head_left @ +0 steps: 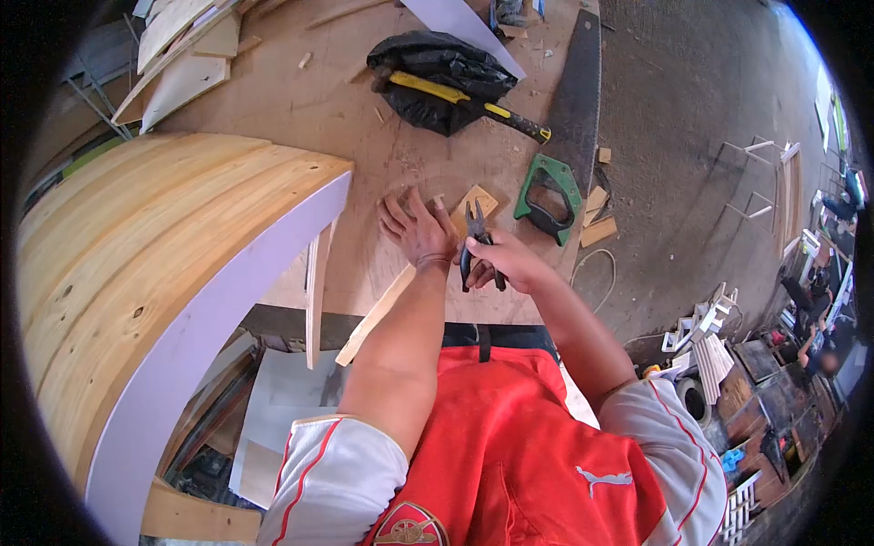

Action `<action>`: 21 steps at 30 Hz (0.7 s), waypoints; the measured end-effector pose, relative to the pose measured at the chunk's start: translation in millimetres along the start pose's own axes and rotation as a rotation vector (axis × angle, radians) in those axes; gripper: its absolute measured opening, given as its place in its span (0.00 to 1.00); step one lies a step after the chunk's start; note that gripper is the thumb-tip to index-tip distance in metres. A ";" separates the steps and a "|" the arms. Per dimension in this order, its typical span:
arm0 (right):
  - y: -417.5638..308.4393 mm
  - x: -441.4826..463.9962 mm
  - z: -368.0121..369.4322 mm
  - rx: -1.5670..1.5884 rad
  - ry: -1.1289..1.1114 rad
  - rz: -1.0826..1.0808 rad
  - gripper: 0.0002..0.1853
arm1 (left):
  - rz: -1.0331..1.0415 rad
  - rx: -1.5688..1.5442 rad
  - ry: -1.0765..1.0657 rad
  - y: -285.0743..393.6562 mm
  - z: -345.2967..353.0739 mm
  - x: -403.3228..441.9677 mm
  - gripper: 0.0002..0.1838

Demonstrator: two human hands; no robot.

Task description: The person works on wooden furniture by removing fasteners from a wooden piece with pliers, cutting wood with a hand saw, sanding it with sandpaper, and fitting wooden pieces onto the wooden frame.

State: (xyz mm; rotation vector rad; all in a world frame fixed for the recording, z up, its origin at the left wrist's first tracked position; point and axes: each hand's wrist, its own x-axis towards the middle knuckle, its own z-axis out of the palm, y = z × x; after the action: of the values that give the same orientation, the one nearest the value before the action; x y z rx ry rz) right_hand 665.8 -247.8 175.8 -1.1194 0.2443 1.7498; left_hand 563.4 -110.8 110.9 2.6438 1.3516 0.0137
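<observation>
My left hand (423, 232) lies on the workbench with its fingers stretched out. Its thumb side rests against a narrow wooden strip (375, 314) that runs under the wrist. A small pale bit, too small to name, shows by the thumb tip. In my right hand (508, 262) is a pair of pliers (475, 223) with dark handles, its jaws pointing away from me. Below the jaws, the far end of a piece of wood (480, 202) shows, partly hidden by the pliers and hands. To the right lies a handsaw with a green handle (567, 179).
A hammer (432, 86) with a yellow and black handle lies on a black plastic bag (419, 50). A large panel of wooden boards (182, 218) stands at the left. Offcuts (598, 229) sit by the bench's right edge. Another person (815, 350) is far right.
</observation>
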 end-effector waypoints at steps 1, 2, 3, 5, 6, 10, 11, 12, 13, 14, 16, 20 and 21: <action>8.0 4.4 -5.4 0.002 0.004 0.007 0.23 | 0.000 0.000 0.004 1.9 -1.6 -0.6 0.31; 13.8 9.3 -9.8 0.005 0.007 0.012 0.23 | 0.001 0.000 0.010 2.6 -2.4 -0.9 0.30; 12.6 11.4 -11.0 0.006 0.010 0.014 0.23 | 0.004 0.014 0.018 1.4 -0.2 -0.9 0.31; 6.6 14.2 -15.4 -0.036 -0.033 -0.030 0.23 | 0.013 0.045 0.038 -2.9 6.0 -0.2 0.32; 2.7 16.2 -16.6 -0.058 -0.056 -0.054 0.24 | 0.012 0.049 0.045 -2.9 6.6 0.7 0.32; 0.6 21.2 -19.8 -0.111 0.068 -0.028 0.24 | 0.003 0.046 0.047 0.4 2.2 0.1 0.31; 0.8 21.0 -19.4 -0.048 0.096 -0.019 0.24 | -0.001 0.039 0.040 1.3 0.9 -0.2 0.31; -1.4 19.1 -17.5 0.014 0.124 -0.010 0.24 | 0.000 0.039 0.039 1.2 1.4 -0.6 0.31; -2.8 18.0 -16.5 0.076 0.151 -0.002 0.24 | 0.000 0.039 0.039 0.7 2.1 -0.8 0.31; -0.9 19.2 -17.7 0.129 0.162 0.034 0.23 | 0.002 0.039 0.041 0.4 2.6 -0.2 0.30; 2.2 23.0 -20.3 0.234 0.181 0.105 0.23 | 0.000 0.024 0.035 2.5 -1.4 1.0 0.30; 1.4 23.3 -22.8 0.317 0.119 0.128 0.25 | -0.001 -0.010 0.036 2.9 -1.5 0.3 0.29; 2.4 25.6 -21.7 0.293 0.136 0.118 0.24 | 0.000 -0.005 0.036 2.2 -0.1 -0.4 0.29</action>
State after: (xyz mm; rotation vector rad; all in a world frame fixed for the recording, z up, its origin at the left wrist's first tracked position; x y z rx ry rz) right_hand 674.4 -246.0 143.3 -1.0261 0.6407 1.6760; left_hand 565.0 -112.4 111.3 2.6519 1.3603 0.0656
